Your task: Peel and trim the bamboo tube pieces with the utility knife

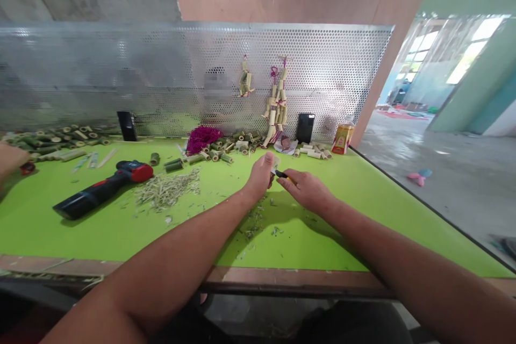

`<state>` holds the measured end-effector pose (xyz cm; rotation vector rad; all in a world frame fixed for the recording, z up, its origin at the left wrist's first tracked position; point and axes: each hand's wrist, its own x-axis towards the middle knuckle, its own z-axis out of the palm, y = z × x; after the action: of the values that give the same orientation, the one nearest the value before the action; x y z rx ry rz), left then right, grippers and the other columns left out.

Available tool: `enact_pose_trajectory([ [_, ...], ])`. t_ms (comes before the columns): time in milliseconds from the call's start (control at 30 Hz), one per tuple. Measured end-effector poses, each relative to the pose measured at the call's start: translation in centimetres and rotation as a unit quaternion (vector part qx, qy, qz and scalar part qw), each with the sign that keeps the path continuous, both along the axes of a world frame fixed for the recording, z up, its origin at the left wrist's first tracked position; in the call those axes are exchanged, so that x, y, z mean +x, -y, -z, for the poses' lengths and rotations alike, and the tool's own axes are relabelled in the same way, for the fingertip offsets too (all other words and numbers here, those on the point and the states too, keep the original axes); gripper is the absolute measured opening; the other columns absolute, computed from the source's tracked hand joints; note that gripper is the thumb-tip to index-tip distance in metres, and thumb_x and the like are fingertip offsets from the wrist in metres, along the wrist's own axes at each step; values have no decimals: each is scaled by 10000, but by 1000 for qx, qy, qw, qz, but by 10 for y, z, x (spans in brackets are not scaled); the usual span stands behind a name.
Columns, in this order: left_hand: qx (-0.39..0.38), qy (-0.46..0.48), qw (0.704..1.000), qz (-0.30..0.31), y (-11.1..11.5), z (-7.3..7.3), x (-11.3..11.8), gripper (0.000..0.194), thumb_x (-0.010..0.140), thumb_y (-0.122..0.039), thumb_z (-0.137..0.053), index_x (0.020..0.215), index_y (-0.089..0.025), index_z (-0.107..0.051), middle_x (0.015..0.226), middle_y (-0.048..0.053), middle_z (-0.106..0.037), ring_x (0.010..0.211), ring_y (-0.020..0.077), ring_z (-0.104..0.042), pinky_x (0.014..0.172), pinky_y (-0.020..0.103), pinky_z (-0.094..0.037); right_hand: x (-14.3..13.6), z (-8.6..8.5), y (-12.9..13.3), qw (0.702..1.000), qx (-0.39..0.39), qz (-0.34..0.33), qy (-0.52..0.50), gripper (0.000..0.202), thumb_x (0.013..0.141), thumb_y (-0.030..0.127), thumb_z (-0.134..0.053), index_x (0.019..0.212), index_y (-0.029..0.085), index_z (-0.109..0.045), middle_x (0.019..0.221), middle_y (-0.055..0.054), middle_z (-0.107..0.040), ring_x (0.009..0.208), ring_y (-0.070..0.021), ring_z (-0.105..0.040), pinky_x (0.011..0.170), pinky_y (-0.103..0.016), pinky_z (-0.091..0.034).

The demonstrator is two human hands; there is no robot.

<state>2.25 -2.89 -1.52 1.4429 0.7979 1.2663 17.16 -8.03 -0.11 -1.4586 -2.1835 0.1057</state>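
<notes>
The left hand point(260, 174) has its fingers closed round a small pale piece point(276, 162), most of it hidden by the thumb. It looks like bamboo, but I cannot be sure. The right hand point(304, 187) has its fingers wrapped round a small knife with a yellow and black handle point(282, 174), and its blade is up against the piece. Both hands are over the middle of the bright green worktop point(382, 193), a bit toward its right edge.

It looks like a good part of the cutting is done. A big heap of thin pale shavings point(169, 189) lies left of the hands, and little green scraps point(253, 228) lie between the arms, toward the front edge. Near the back right corner, a bunch of short pale bamboo tubes point(314, 151) looks mostly peeled. Three bamboo figures tied with purple-pink string point(278, 105) hang on the silver metal screen full of holes point(161, 75) along the back edge, and they look put together.

There seems to be plenty left. A big pile of green bamboo tubes point(60, 142) sits at the back left corner with the skin still on. More mixed tubes point(217, 153) lie by the middle of the back edge, next to a purple-pink tangle of string point(203, 140). The piece in the left hand seems not finished yet.
</notes>
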Motion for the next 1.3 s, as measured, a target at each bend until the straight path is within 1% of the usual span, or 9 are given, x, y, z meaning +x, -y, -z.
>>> enact_pose_trajectory([
  [267,-4,-20,1000,8,6,-4,6,574,769,-747,-369,669,-186,-438,443,-54,-355,350,63,-287,373,219,-227,18,0,-18,996,-4,82,-20,517,915,589,-279,896,184,-599,632,-32,-557,532,-140,-433,503,-257,-255],
  [367,1,-4,1000,30,11,-6,6,547,775,-725,-403,733,-184,-471,466,-56,-368,357,67,-304,366,216,-245,36,-1,-34,987,-18,148,-63,455,914,536,-323,821,179,-588,633,-38,-553,553,-141,-447,509,-251,-263],
  [433,-19,24,998,54,11,-6,5,541,781,-721,-402,785,-186,-486,467,-65,-354,352,67,-288,361,213,-264,45,-1,-42,983,13,173,-68,419,898,518,-369,751,181,-569,640,-39,-540,592,-148,-458,522,-252,-268],
  [600,-106,78,988,82,0,-4,1,560,794,-731,-348,820,-192,-496,448,-74,-328,328,66,-234,342,206,-264,34,3,-31,991,17,100,-85,461,897,569,-342,807,181,-576,634,-23,-535,574,-145,-459,511,-247,-268],
  [733,-103,99,987,69,-4,-4,2,594,779,-756,-328,808,-190,-505,447,-68,-333,327,62,-216,329,200,-238,11,6,-15,997,-1,32,-69,464,903,573,-339,858,183,-587,623,-11,-542,554,-135,-452,503,-244,-255],
  [900,-121,109,986,33,-1,-3,7,606,758,-771,-339,792,-189,-506,454,-61,-338,327,71,-274,314,201,-232,-1,6,-6,999,-12,-4,-44,444,922,536,-330,851,182,-590,665,-22,-575,588,-136,-469,521,-244,-269],
  [1067,-131,122,984,19,-2,-4,9,611,752,-774,-347,824,-190,-511,518,-45,-416,343,68,-329,316,202,-241,-7,7,-2,1000,-13,1,-18,475,929,555,-299,860,185,-588,673,-30,-573,574,-135,-458,497,-243,-238],
  [1200,-128,122,984,11,-3,-6,9,601,751,-775,-347,787,-192,-490,501,-53,-382,339,67,-313,320,202,-231,-9,8,0,1000,11,12,0,450,928,543,-311,862,189,-581,643,-22,-556,553,-133,-449,496,-249,-224],
  [1300,-103,107,989,27,5,-7,8,577,774,-754,-341,766,-194,-478,470,-65,-331,338,67,-279,330,202,-231,1,8,-9,999,-2,30,-37,453,921,551,-312,866,188,-577,621,-16,-543,534,-133,-448,491,-247,-238],
])
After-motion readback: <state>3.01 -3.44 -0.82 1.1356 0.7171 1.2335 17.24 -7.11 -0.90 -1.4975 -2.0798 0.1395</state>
